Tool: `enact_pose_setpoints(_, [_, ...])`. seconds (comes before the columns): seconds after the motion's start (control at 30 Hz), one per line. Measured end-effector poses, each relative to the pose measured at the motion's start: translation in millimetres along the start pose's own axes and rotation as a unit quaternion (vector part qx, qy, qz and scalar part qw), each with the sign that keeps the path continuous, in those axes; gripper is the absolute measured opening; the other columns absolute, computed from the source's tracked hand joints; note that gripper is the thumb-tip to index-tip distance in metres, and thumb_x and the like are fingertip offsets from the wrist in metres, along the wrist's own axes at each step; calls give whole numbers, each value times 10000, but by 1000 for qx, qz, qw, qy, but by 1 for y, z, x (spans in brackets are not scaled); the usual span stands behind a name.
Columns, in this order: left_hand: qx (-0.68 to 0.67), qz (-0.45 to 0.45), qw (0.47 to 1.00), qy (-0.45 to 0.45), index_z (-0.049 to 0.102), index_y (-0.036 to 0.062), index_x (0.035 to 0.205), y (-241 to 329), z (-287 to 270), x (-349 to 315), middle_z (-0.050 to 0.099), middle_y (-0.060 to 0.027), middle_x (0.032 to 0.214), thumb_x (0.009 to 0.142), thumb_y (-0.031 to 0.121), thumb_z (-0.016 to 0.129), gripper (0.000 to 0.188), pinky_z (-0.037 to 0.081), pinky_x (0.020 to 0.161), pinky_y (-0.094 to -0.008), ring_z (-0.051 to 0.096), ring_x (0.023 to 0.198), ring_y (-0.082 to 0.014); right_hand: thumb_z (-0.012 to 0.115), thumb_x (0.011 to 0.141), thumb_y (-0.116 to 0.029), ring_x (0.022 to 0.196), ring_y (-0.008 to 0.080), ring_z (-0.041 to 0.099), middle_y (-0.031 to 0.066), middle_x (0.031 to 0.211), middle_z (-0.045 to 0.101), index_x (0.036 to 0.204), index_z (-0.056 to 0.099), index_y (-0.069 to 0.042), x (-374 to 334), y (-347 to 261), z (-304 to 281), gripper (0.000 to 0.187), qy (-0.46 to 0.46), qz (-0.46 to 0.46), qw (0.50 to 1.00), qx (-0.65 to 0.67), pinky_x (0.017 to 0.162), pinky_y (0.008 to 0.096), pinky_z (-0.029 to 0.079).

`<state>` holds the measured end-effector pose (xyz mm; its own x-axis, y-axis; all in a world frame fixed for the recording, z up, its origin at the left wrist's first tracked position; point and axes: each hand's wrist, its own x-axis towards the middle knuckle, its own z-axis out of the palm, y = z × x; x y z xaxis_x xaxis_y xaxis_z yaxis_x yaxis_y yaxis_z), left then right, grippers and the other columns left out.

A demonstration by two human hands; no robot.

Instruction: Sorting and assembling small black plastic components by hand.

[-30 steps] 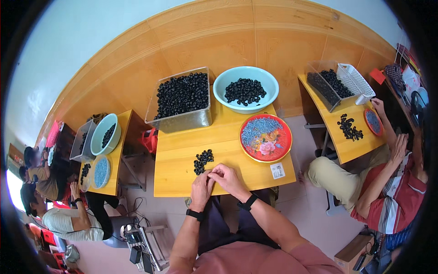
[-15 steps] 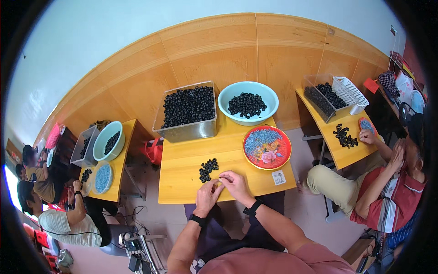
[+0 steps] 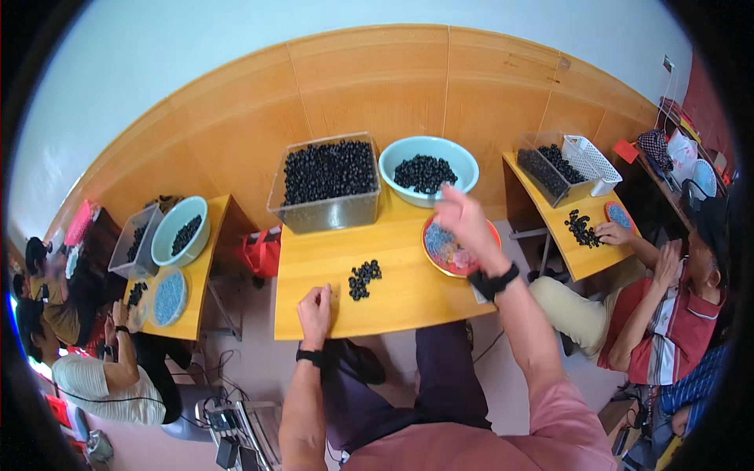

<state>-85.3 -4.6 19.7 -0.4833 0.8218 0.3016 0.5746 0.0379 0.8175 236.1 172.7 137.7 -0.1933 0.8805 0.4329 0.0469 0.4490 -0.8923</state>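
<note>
My left hand (image 3: 315, 315) rests at the front of the yellow table, its fingers curled closed; whatever they may hold is hidden. Just to its right lies a loose pile of small black ring-like pieces (image 3: 364, 280). My right hand (image 3: 465, 223) is raised over a red round tray (image 3: 494, 242), its fingertips close to the near rim of a light-blue bowl (image 3: 389, 179). Motion blur smears those fingers, so their grip is unclear. Small blue-grey parts (image 3: 439, 236) lie in the tray, partly covered by my hand. Black pieces (image 3: 424, 173) fill the bowl's bottom.
A clear plastic bin (image 3: 330, 210) full of black pieces stands at the back of the table (image 3: 314, 255). People sit at side tables to the left (image 3: 192, 294) and right (image 3: 585, 255), with similar bins and parts. A red bag (image 3: 261, 251) hangs beside my table.
My hands were together at the front edge. The right has gone forward and right, over the tray toward the bowl; the left has shifted left, apart from it.
</note>
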Motion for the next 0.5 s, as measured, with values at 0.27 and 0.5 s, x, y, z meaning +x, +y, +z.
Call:
enact_pose_setpoints(0.27, [14, 22, 999, 29, 684, -63, 844, -11, 2, 0, 658, -230, 710, 971, 251, 660, 340, 507, 626, -418, 666, 646, -358, 713, 856, -64, 822, 159, 679, 101, 1029, 724, 1128, 696, -9, -89, -7, 33, 278, -86, 34, 982, -166, 745, 304, 539])
enact_pose_setpoints(0.5, [65, 12, 998, 10, 703, -45, 853, -28, 0, 1, 668, -254, 748, 970, 283, 655, 352, 514, 641, -432, 688, 687, -370, 738, 801, -87, 786, 219, 619, 105, 901, 628, 1051, 699, -16, -180, 82, 55, 263, -81, 11, 962, -261, 716, 331, 510])
